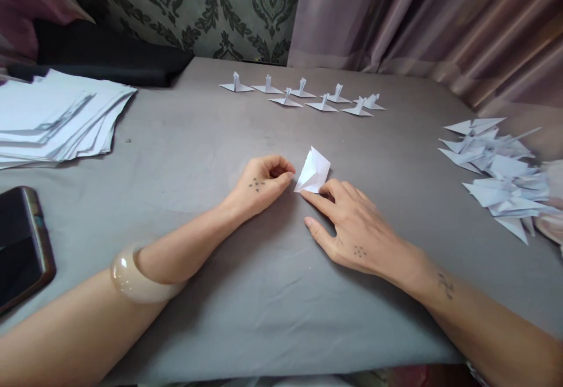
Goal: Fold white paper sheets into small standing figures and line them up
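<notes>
A small folded white paper piece point(313, 170) lies on the grey cloth-covered table point(197, 141), near the middle. My left hand point(261, 183) rests on the cloth just left of it, fingers curled in a loose fist, fingertips close to the paper's left corner. My right hand point(352, 228) lies flat with fingers stretched out; its index fingertip presses the paper's lower edge. A pale bangle point(132, 278) sits on my left forearm.
Several finished folded paper figures point(303, 95) stand in a row at the back. A heap of folded white pieces point(497, 170) lies at the right. A stack of white sheets point(57, 117) sits at left, a dark phone point(21, 246) below it. Curtains hang behind.
</notes>
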Tool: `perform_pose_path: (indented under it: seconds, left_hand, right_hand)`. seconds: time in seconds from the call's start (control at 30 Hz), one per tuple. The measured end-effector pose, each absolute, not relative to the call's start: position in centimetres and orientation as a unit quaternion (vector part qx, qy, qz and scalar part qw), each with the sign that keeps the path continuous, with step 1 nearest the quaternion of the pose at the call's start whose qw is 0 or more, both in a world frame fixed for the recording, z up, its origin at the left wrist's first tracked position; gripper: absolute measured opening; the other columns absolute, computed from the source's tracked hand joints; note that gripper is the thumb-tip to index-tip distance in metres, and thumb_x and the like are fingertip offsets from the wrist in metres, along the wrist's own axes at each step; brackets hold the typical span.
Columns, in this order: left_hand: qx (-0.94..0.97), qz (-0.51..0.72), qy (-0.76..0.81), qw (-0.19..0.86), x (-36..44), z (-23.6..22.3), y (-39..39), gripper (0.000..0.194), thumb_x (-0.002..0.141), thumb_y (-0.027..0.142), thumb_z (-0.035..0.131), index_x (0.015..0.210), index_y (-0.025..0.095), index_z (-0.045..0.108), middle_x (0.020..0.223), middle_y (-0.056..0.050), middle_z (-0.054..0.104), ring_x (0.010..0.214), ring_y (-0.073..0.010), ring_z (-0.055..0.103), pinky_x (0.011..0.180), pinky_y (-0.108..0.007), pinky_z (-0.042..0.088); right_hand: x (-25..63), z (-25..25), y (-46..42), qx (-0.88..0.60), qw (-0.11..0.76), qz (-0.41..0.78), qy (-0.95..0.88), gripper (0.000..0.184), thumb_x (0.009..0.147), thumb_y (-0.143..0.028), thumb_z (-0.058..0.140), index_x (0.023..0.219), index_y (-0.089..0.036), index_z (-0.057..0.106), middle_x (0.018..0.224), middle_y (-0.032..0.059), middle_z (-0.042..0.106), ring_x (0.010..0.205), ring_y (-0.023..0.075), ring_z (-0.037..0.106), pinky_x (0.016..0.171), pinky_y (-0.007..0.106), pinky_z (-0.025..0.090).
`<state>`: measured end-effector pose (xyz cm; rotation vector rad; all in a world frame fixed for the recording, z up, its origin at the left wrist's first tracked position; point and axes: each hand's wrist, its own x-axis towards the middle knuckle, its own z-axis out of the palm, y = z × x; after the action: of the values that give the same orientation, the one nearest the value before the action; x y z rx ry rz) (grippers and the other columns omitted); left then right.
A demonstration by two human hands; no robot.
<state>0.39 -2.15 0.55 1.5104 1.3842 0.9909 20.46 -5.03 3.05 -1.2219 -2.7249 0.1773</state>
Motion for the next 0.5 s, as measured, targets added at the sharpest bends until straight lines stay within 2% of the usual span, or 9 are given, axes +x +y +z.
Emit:
perform_pose_path:
  seconds: [0.07,0.13,0.27,0.5]
  left_hand:
    - [0.658,0.366,0.545,0.37,0.4,0.6,-2.2,0.018,0.082,0.019,0.052,0.089,0.015,0.068,0.081,-0.003,0.068,0.068,-0.0125,0.058,0.064,-0.025,0.047]
    - [0.731,0.333,0.516,0.296,0.4,0.5,-2.3,0.026,0.084,0.013,0.046,0.096,0.015,0.069,0.096,-0.006,0.069,0.08,-0.0152,0.06,0.074,-0.028,0.049]
    - [0.842,0.269,0.431,0.18,0.4,0.2,-2.0,0.046,0.083,0.001,0.036,0.119,0.015,0.062,0.125,-0.009,0.063,0.101,-0.0197,0.056,0.091,-0.036,0.046]
    - [0.858,0.25,0.42,0.156,0.3,0.0,-1.4,0.043,0.087,0.003,0.038,0.121,0.016,0.06,0.125,-0.008,0.064,0.097,-0.0194,0.055,0.088,-0.035,0.047]
  right_hand:
    - [20.8,2.9,-5.0,-0.411,0.085,0.073,-0.905,0.041,0.091,-0.033,0.049,0.128,-0.016,0.057,0.109,0.0118,0.058,0.096,0.0261,0.053,0.087,0.044,0.045]
    - [21.1,2.7,-4.9,-0.415,0.1,0.088,-0.9,0.039,0.09,-0.031,0.05,0.124,-0.014,0.057,0.111,0.0123,0.059,0.099,0.0264,0.054,0.089,0.044,0.046]
    - [21.4,2.5,-4.8,-0.416,0.131,0.122,-0.891,0.029,0.089,-0.028,0.051,0.115,-0.017,0.061,0.109,0.0101,0.059,0.101,0.0256,0.055,0.088,0.043,0.048]
    - [22.3,2.2,-5.0,-0.449,0.163,0.116,-0.871,0.022,0.089,-0.025,0.051,0.107,-0.018,0.062,0.107,0.0094,0.061,0.101,0.0251,0.058,0.088,0.042,0.05]
